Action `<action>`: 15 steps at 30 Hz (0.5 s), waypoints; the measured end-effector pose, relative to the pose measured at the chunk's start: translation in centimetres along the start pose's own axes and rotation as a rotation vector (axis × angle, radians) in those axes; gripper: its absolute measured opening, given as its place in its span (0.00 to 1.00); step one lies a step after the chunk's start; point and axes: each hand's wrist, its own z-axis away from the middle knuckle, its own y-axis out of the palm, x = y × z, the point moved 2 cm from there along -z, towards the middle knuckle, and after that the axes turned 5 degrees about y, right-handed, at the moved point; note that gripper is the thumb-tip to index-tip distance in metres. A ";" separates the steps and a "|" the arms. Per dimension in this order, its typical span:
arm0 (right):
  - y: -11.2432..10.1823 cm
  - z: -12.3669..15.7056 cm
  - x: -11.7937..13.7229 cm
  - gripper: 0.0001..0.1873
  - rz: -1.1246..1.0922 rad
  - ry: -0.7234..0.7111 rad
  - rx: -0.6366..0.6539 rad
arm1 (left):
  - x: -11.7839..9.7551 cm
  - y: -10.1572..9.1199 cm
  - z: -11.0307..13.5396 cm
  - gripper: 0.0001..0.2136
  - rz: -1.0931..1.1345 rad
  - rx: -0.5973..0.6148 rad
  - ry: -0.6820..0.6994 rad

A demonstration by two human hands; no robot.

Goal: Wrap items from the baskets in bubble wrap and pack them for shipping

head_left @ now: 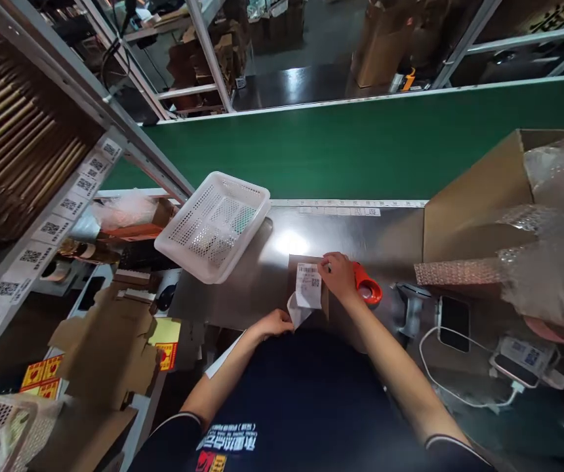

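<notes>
A small brown cardboard box (298,265) lies on the steel table close to my body. On it is a white printed label (308,286) with a barcode and a QR code. My left hand (276,322) is closed on a folded corner of white backing paper (300,313) at the label's lower left. The fingers of my right hand (338,275) pinch the label's upper right edge. Just right of that hand sits an orange tape dispenser (368,286), partly hidden behind it. A strip of white paper (225,357) shows beside my left forearm.
A white perforated basket (186,262) stands at the table's left, before a green conveyor belt (311,154). To the right are a large carton (473,196) with bubble wrap, a handheld scanner (412,308) and a phone (454,323) beside a white cable. A rack of flat cardboard (21,124) rises at left.
</notes>
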 end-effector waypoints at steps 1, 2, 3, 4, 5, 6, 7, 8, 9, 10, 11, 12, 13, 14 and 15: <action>0.9 -0.8 -0.4 0.06 0.029 0.036 0.008 | 0.6 -0.1 -0.2 0.14 -0.006 0.012 -0.020; 1.8 -1.3 -0.8 0.06 0.054 0.066 0.019 | 1.2 -0.2 -0.4 0.15 -0.011 0.021 -0.038; 2.4 -1.6 -1.3 0.07 0.079 0.091 0.026 | 1.7 -0.3 -0.6 0.15 -0.014 0.026 -0.052; 3.0 -1.7 -1.7 0.07 0.109 0.111 0.025 | 2.3 -0.4 -0.7 0.16 -0.017 0.025 -0.063; 3.3 -1.6 -2.1 0.09 0.140 0.112 0.011 | 2.9 -0.6 -0.8 0.16 -0.019 0.018 -0.071; 3.5 -1.2 -2.4 0.12 0.167 0.087 -0.011 | 3.7 -0.7 -0.7 0.17 -0.022 0.008 -0.078; 3.8 -0.8 -2.5 0.17 0.191 0.036 -0.035 | 4.5 -0.9 -0.5 0.17 -0.028 -0.007 -0.085; 4.0 -0.2 -2.3 0.22 0.215 -0.032 -0.052 | 5.5 -1.0 -0.2 0.17 -0.037 -0.024 -0.094; 4.4 0.5 -2.0 0.25 0.238 -0.105 -0.052 | 6.5 -1.1 0.3 0.18 -0.051 -0.043 -0.106; 4.9 1.2 -1.4 0.29 0.262 -0.173 -0.034 | 7.5 -1.2 0.9 0.19 -0.068 -0.063 -0.120; 5.6 1.9 -0.6 0.31 0.283 -0.227 -0.001 | 8.5 -1.3 1.5 0.20 -0.088 -0.082 -0.136; 6.4 2.5 0.2 0.33 0.301 -0.264 0.038 | 9.3 -1.3 2.2 0.21 -0.108 -0.101 -0.154; 7.2 3.1 1.0 0.35 0.311 -0.285 0.078 | 10.1 -1.4 3.0 0.22 -0.126 -0.119 -0.172; 7.9 3.5 1.7 0.36 0.314 -0.293 0.115 | 10.6 -1.5 3.7 0.23 -0.138 -0.134 -0.187; 8.4 3.8 2.2 0.37 0.306 -0.290 0.149 | 11.0 -1.7 4.4 0.23 -0.145 -0.151 -0.194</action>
